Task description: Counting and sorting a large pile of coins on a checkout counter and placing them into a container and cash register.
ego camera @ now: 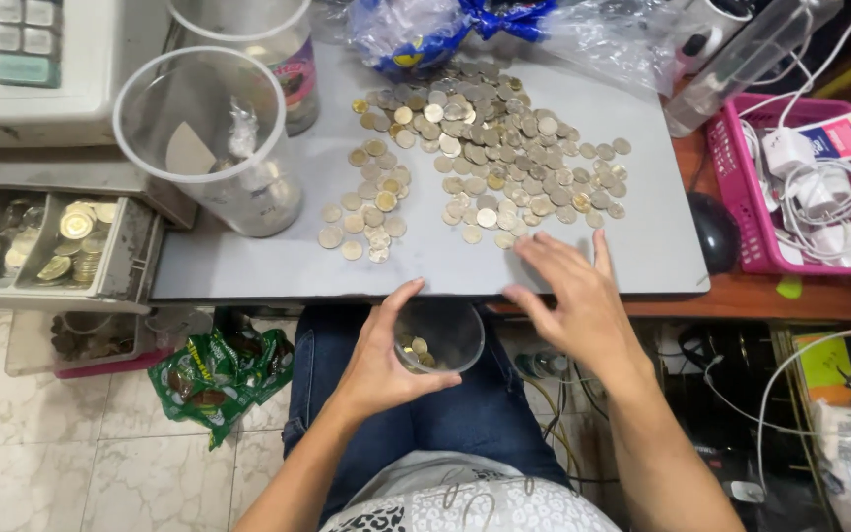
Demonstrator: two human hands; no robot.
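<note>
We see the left hand [378, 363] wrapped around a small clear cup [438, 336] holding a few coins, just below the grey board's edge [248, 276]. The right hand [573, 300] hovers spread and empty beside the coin pile [490, 148]. A tall clear tub [211, 138] holds what may be paper scraps.

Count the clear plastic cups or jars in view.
3: a small cup held in the left hand below the board's edge, a large cup at the board's left, and a jar behind it, partly cut off.
</note>
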